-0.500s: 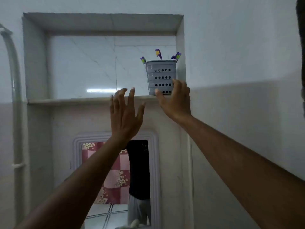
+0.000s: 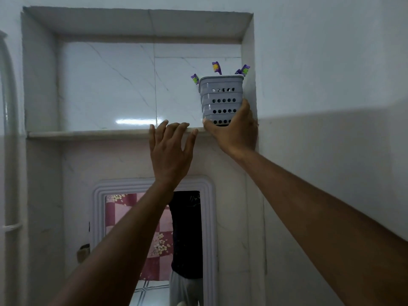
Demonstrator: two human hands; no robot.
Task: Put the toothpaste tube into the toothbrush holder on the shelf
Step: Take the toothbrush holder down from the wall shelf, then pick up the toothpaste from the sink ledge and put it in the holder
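A grey perforated toothbrush holder (image 2: pixel 220 97) stands at the right end of the marble shelf (image 2: pixel 88 134), inside a wall niche. Purple toothbrush heads (image 2: pixel 216 67) stick out of its top. My right hand (image 2: pixel 236 131) wraps around the holder's lower part, thumb on its front left, fingers on its right side. My left hand (image 2: pixel 171 149) is raised with fingers spread, its fingertips at the shelf's front edge, holding nothing. No toothpaste tube is visible.
The niche's right wall (image 2: pixel 248 62) sits close against the holder. Below the shelf hangs a framed mirror (image 2: pixel 154 239) that reflects a person and a pink checked cloth. A white pipe (image 2: pixel 8 129) runs up the left wall.
My right hand has closed further around the holder's base. My left hand has risen so that its fingertips reach the shelf edge.
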